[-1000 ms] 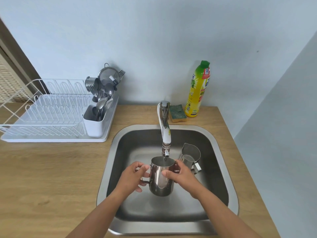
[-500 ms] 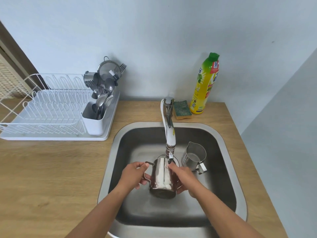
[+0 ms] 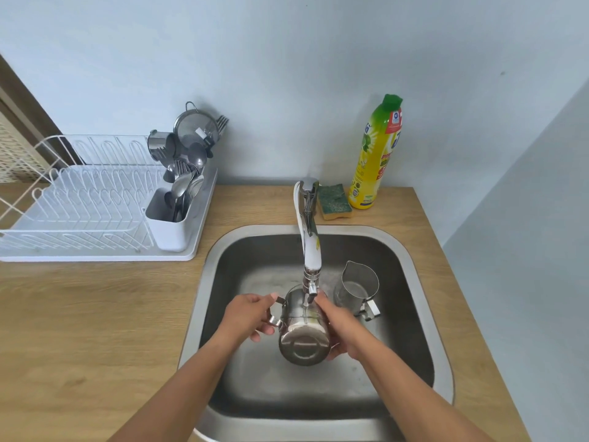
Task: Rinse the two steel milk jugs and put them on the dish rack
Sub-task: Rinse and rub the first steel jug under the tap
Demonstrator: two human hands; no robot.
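Under the tap point(image 3: 310, 250), left hand point(image 3: 251, 317) and right hand point(image 3: 339, 328) clamp the tilted jug point(image 3: 302, 341), second jug point(image 3: 358, 285) just beside.

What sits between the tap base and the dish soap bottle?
A green-and-yellow sponge lies on the counter between the tap base and the dish soap bottle, as the head view shows.

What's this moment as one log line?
rinsing jug under tap | left hand: grips jug | right hand: grips jug | second jug: in sink

Dish-soap bottle point(image 3: 376, 154) label print too blurred; nothing legible
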